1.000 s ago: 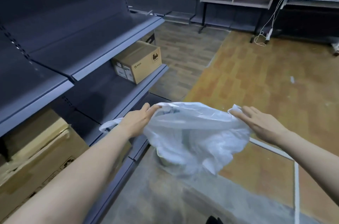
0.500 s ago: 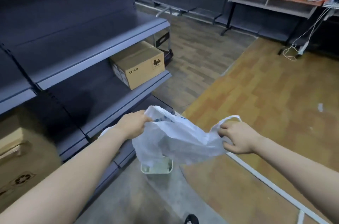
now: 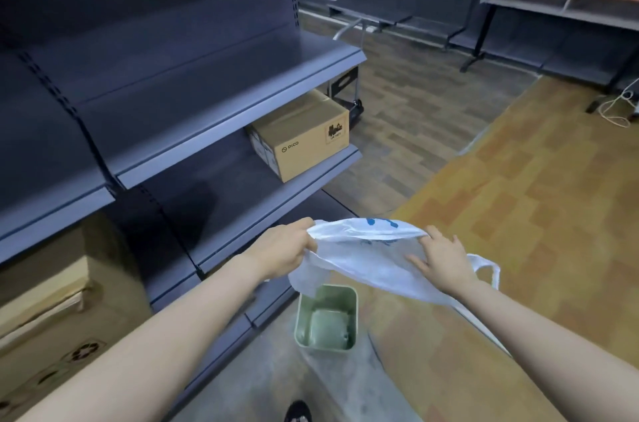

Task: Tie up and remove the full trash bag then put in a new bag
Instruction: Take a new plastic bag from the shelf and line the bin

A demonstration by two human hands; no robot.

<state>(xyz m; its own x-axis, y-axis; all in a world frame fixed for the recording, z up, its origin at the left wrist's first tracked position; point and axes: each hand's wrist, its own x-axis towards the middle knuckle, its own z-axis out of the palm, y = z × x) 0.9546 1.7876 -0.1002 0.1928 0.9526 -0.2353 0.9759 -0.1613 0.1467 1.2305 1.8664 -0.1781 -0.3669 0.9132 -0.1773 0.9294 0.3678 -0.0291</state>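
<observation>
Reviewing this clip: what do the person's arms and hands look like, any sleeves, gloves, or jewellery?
Both forearms are bare, with no sleeves in view. The left hand and right hand wear no gloves, and no rings, watch or bracelet show. No markings are visible.

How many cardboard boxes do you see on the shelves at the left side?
2. One PICO box sits on the middle shelf. One large box sits low at the far left, partly cut off. Others may be hidden.

"PICO" is printed on the shelved cardboard box (image 3: 304, 141).
</observation>
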